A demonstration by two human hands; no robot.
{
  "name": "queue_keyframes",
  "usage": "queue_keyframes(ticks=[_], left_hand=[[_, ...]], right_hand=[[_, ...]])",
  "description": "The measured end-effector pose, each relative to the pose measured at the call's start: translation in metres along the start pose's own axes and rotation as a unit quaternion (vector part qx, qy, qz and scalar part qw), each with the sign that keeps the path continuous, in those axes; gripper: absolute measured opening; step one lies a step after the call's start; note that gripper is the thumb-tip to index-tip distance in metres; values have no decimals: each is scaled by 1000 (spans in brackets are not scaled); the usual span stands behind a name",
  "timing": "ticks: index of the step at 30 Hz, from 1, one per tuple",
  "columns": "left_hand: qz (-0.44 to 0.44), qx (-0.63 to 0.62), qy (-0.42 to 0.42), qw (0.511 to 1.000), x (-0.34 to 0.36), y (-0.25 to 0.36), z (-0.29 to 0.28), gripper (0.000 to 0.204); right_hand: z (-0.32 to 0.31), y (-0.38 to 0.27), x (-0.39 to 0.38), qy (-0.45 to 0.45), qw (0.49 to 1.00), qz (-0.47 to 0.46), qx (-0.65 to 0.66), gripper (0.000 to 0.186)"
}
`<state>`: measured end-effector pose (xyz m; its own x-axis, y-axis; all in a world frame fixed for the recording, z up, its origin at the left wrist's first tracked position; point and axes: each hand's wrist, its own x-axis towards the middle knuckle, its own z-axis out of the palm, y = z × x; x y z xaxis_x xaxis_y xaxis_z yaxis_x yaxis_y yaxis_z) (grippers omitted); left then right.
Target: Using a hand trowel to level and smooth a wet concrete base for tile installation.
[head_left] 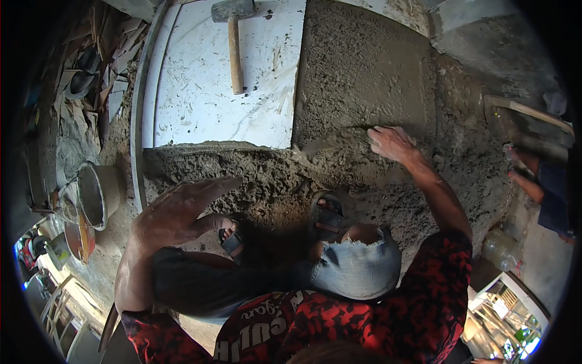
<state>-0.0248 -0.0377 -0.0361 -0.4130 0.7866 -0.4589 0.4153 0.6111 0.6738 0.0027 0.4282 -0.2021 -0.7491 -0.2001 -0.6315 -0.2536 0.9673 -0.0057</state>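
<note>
My right hand point(391, 142) is closed at the near edge of a wet grey mortar bed point(364, 67). A mortar-coated, blade-like shape point(333, 141) extends left from its fingers; whatever lies inside the grip is hidden. Left of the bed, a white marbled tile point(224, 91) lies flat, spotted with mortar. On this tile rests a mallet point(235, 54) with a dark head and wooden handle. My left hand point(197, 197) hangs over rough mortar just before the tile's near edge, fingers stretched and thumb apart, holding nothing.
A long straight bar point(138, 121) runs along the tile's left side. Beyond it stand a mortar-stained bucket point(100, 194) and a pile of broken scraps point(115, 79). At right are a wooden handle point(533, 114), another person's leg point(527, 185) and a clear plastic bottle point(502, 250). My sandalled feet point(327, 212) stand on rough mortar.
</note>
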Motion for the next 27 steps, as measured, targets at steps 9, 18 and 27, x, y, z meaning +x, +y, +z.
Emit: queue_keyframes(ticks=[9,18,27], left_hand=[[6,-39,13,999,-27,11,-16,65],[-21,1,-42,999,4,6,-11,68],[-48,-21,-61,997,14,11,-9,70]], right_hand=[[27,-37,-65,199,882,126,408,29],[86,-180,-38,89,388,-82,914,26],[139,-117,-107,109,452,236,853,17]])
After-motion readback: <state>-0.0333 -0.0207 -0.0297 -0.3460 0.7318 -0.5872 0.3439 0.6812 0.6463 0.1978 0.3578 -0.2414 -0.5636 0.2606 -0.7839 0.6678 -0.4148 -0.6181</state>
